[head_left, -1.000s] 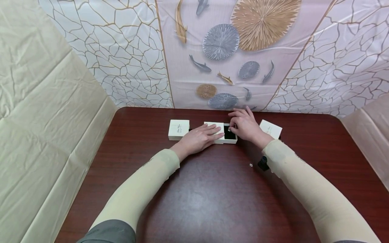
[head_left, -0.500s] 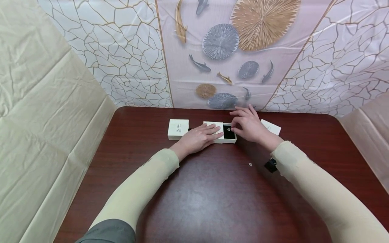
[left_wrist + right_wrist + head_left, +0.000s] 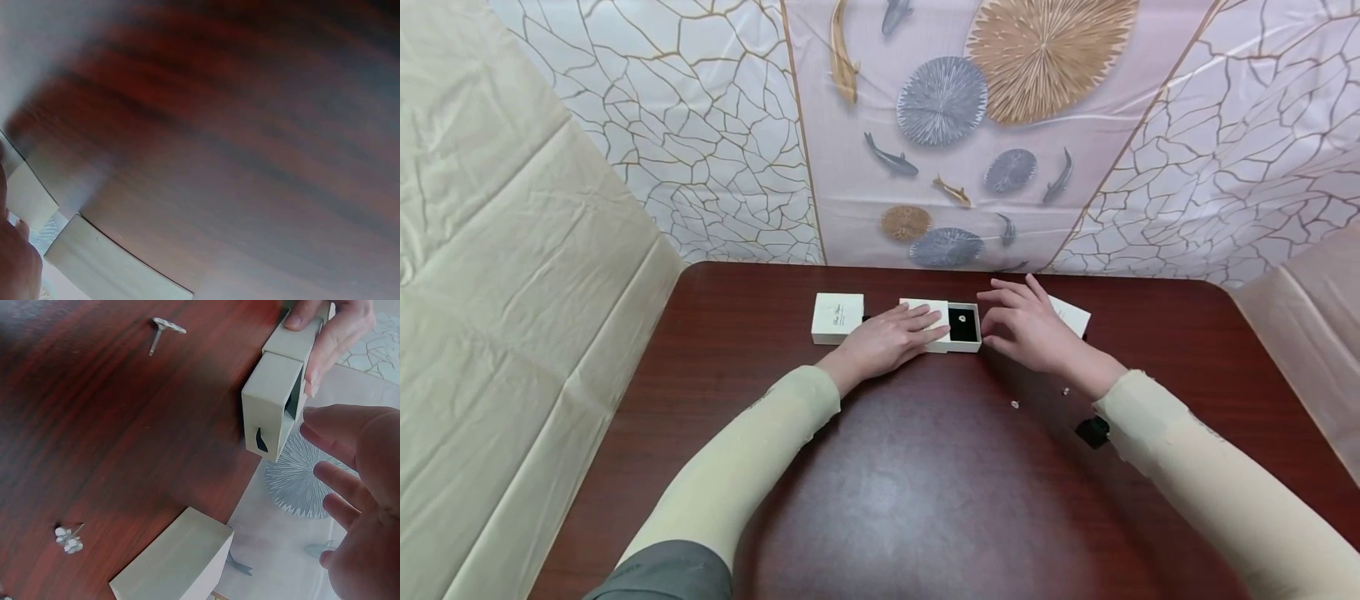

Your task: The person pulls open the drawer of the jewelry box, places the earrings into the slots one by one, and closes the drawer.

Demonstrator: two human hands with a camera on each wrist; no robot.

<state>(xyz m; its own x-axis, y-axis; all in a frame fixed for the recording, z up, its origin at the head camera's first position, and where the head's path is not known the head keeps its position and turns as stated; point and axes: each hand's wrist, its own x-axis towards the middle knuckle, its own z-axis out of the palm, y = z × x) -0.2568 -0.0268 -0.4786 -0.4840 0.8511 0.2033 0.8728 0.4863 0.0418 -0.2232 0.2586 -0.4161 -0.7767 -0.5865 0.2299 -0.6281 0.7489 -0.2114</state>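
Observation:
My left hand (image 3: 887, 337) lies over a cream jewelry box (image 3: 936, 310), fingers across its top and one digit against its front side. Out of the box's right end stands a black-lined drawer (image 3: 964, 340). A small shiny earring (image 3: 962, 318) sits on the black lining. Just right of the drawer hovers my right hand (image 3: 1030, 329), fingers loosely bent and holding nothing. On the table lie two more earrings: one with a straight post (image 3: 165, 328) and one with a sparkling cluster (image 3: 69, 540). The left wrist view shows little of the left hand.
Another cream box (image 3: 837, 318) stands left of the left hand. A third cream box (image 3: 1070, 317) sits behind the right wrist, partly hidden. The dark red wooden table (image 3: 880, 500) meets a patterned cloth backdrop (image 3: 940, 125) at its far edge.
My right hand has drawn away from the drawer to the right, leaving the earring in full view on the lining. A loose earring shows beneath the right wrist. The left hand stays put.

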